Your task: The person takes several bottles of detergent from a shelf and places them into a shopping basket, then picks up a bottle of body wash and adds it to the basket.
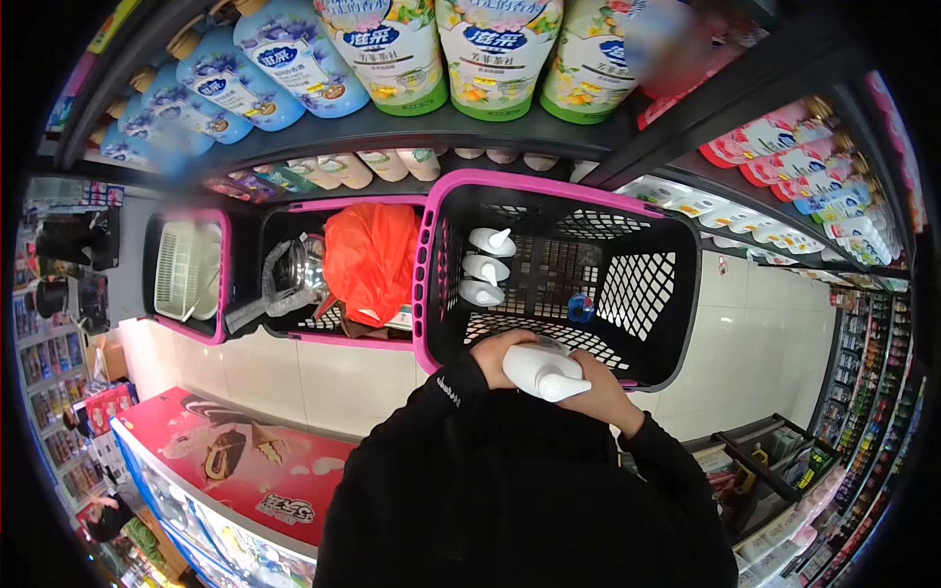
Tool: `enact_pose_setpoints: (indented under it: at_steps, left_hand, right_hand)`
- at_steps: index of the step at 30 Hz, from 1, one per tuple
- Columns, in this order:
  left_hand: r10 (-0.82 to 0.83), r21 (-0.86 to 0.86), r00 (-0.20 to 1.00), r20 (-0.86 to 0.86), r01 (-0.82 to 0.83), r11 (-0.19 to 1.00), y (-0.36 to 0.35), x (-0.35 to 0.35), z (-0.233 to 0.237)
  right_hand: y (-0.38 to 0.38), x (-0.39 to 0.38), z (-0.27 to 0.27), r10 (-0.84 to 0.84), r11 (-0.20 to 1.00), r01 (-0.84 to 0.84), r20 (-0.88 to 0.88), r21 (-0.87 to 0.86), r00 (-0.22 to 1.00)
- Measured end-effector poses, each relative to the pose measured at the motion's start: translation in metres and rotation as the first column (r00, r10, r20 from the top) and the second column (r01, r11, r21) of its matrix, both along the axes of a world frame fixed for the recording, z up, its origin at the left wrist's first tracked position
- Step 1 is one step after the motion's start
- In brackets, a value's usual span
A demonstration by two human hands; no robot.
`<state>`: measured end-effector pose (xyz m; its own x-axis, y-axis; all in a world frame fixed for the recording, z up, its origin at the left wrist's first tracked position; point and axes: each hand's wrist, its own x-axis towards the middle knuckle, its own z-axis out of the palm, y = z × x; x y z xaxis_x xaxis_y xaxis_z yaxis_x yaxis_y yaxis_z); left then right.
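Observation:
Both my hands hold a white pump bottle near the front rim of a large black basket with pink edging. My left hand is wrapped round the bottle's left side. On the other side, my right hand grips it close to the pump head. Three more white pump bottles stand in a row along the basket's left wall. A small blue object, too small to name, lies farther right on the basket floor.
To the left, a second basket holds a red plastic bag and clear-wrapped goods. Beyond it stands a basket with a pale plastic rack. Shelves of large bottles run along the back. A red-topped freezer is at lower left.

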<state>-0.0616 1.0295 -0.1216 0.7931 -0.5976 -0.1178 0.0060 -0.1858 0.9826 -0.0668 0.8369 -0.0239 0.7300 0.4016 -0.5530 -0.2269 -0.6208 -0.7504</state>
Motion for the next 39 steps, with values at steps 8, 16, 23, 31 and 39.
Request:
enact_pose_setpoints:
  at_steps: [8, 16, 23, 31, 39]
  left_hand:
    - [-0.077, 0.138, 0.996, 0.040, 0.070, 0.988, -0.012, 0.027, -0.036]
    - [-0.005, 0.230, 1.000, -0.004, 0.005, 0.973, -0.028, 0.035, -0.088]
    - [0.020, 0.351, 0.999, -0.030, -0.008, 0.937, -0.060, 0.056, -0.152]
    - [0.239, 0.539, 0.971, -0.016, -0.193, 0.820, -0.097, 0.060, -0.224]
    - [0.305, 0.604, 0.952, 0.037, -0.264, 0.751, -0.104, 0.086, -0.272]
  right_hand:
    - [-0.014, 0.016, -0.066, -0.052, 0.998, 0.049, 0.078, 0.049, 0.996]
    - [-0.020, 0.044, -0.109, -0.007, 1.000, 0.008, 0.048, -0.015, 0.999]
    - [-0.052, 0.064, -0.180, -0.020, 0.995, 0.017, -0.034, -0.093, 0.999]
    - [-0.099, 0.080, -0.298, 0.010, 0.995, -0.003, -0.063, 0.102, 0.998]
    - [-0.100, 0.106, -0.362, -0.142, 0.983, 0.167, -0.250, 0.081, 0.958]
